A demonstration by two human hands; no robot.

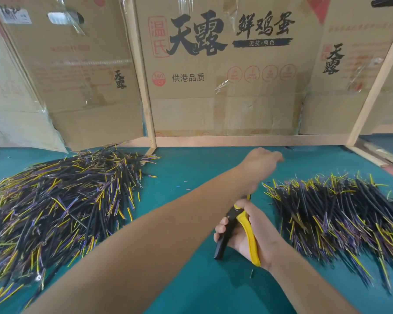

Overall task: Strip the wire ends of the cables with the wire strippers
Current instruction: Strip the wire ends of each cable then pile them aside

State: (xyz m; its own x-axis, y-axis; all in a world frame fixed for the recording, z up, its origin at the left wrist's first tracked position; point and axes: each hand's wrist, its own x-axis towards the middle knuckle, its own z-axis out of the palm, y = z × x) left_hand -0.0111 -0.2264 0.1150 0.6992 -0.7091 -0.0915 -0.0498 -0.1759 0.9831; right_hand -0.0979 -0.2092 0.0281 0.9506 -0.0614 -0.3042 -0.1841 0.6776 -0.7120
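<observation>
Head view: near the desk's front edge, the right hand curls its grip round the wire strippers. Cable piles lie at the left edge and right edge. Farther back, the left hand reaches across, its grip hidden.

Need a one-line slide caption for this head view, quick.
Right hand grips yellow-and-black wire strippers while left hand reaches across, between two cable piles on the green table.
</observation>
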